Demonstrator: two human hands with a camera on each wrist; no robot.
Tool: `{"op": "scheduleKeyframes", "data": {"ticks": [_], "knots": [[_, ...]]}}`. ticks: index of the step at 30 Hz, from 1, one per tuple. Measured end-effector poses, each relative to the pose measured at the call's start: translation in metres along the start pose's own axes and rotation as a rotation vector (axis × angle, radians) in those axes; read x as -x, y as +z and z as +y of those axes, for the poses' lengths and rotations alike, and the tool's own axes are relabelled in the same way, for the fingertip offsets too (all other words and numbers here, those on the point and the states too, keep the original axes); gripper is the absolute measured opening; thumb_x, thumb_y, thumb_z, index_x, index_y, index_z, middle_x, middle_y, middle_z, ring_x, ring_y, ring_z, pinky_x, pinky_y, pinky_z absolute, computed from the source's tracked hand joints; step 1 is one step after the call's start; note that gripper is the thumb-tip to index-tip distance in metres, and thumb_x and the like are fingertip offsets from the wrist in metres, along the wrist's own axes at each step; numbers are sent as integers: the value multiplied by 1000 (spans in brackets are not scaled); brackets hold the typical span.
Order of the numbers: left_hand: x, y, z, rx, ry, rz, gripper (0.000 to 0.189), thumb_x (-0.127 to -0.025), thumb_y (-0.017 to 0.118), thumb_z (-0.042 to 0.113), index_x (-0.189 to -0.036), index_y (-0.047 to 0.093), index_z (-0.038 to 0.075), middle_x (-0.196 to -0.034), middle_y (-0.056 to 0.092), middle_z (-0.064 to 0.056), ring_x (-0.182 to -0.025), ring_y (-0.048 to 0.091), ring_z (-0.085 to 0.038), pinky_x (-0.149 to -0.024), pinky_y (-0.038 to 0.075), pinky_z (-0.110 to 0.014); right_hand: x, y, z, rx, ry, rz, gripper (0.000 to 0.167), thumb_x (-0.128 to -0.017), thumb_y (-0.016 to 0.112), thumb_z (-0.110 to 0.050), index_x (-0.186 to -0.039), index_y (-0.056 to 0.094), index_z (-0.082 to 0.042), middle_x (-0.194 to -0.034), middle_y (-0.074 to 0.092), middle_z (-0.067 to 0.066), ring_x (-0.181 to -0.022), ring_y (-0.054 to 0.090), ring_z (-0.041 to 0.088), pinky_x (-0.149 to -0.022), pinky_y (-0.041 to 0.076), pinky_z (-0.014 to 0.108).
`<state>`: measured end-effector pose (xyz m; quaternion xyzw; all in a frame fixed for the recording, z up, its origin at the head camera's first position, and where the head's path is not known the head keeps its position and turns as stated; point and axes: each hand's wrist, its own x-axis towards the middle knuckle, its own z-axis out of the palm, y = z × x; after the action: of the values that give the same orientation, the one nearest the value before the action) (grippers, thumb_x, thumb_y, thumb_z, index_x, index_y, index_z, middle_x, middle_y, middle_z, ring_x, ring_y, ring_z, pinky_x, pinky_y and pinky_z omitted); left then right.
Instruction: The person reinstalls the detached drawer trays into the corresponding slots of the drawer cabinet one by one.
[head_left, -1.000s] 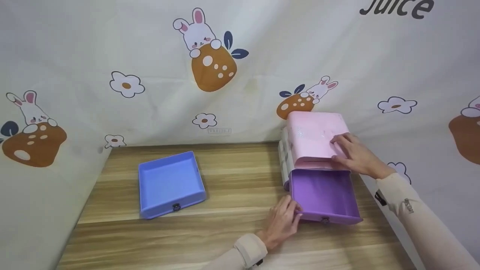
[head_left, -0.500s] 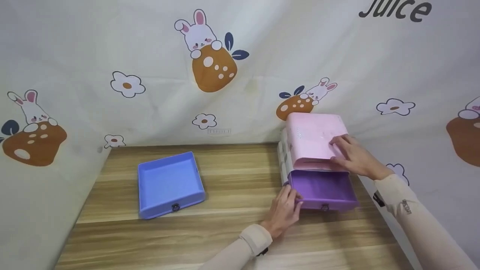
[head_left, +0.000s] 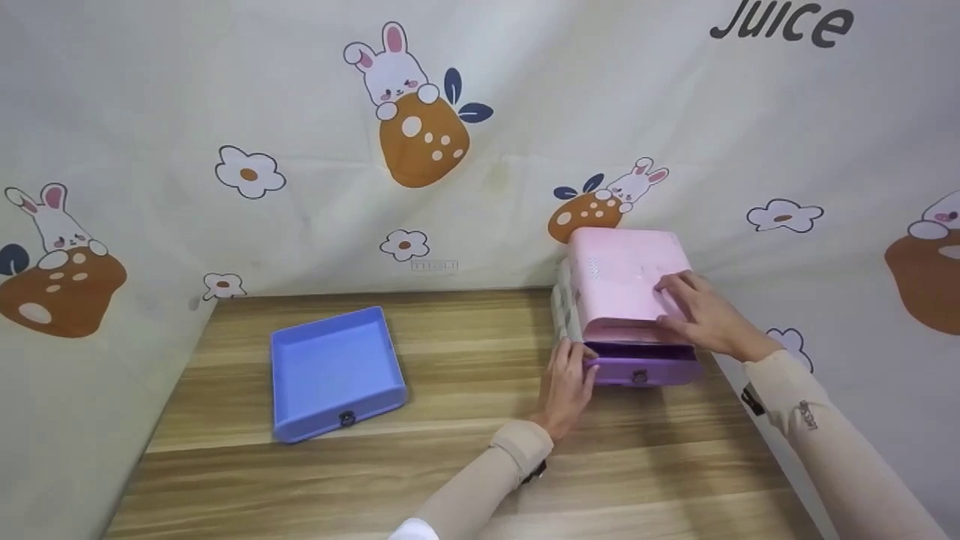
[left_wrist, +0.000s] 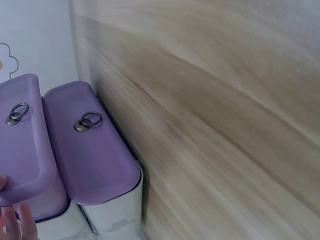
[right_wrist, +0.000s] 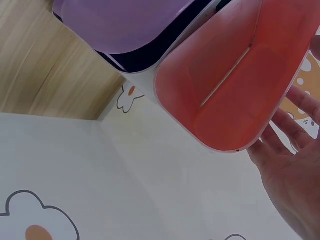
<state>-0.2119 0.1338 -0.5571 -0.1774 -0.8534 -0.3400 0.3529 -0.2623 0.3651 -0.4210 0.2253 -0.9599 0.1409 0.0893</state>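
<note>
A small drawer cabinet stands at the right, with a pink top section [head_left: 626,270] over white sections. My left hand [head_left: 566,386] pinches the left front corner of a purple drawer [head_left: 671,371], which sticks out slightly under the pink section. In the left wrist view, its front carries a ring pull [left_wrist: 17,115]. Below it, a second purple drawer [left_wrist: 95,160] sits flush in its white housing. My right hand [head_left: 705,319] rests on the right of the pink top, thumb near the front edge. The right wrist view shows the pink section's front as an open, hollow slot [right_wrist: 235,85].
A blue drawer [head_left: 337,367] with a dark ring pull lies on the left of the wood-grain table [head_left: 360,487]. A pale curtain [head_left: 300,90] printed with rabbits and flowers rises behind the table and along both sides.
My left hand has pushed the purple drawer back into the cabinet, from far out to a narrow gap. The right hand stays on the pink top.
</note>
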Motion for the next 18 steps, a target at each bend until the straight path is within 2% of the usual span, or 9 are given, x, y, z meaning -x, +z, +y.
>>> {"op": "scheduleKeyframes", "data": {"ticks": [11, 14, 18], "knots": [[-13, 6, -3, 62, -154, -18, 28, -82, 79, 21, -91, 54, 13, -96, 51, -1, -85, 56, -12, -80, 54, -23, 0, -3, -1, 14, -7, 12, 47, -87, 67, -32, -126, 54, -9, -129, 54, 19, -121, 52, 42, -103, 44, 67], [-14, 9, -6, 48, -182, -16, 29, -83, 78, 24, -92, 53, 13, -96, 49, -2, -85, 54, -12, -78, 54, -23, 0, -3, -2, 17, -3, 9, 47, -87, 67, -32, -126, 54, -9, -129, 55, 19, -121, 52, 42, -103, 44, 68], [-16, 12, -9, 85, -211, -2, 29, -84, 76, 25, -93, 51, 12, -98, 47, -3, -86, 53, -13, -78, 54, -26, 0, -2, -3, 14, -2, 7, 46, -88, 67, -32, -125, 54, -9, -128, 54, 17, -120, 53, 41, -101, 46, 66]]}}
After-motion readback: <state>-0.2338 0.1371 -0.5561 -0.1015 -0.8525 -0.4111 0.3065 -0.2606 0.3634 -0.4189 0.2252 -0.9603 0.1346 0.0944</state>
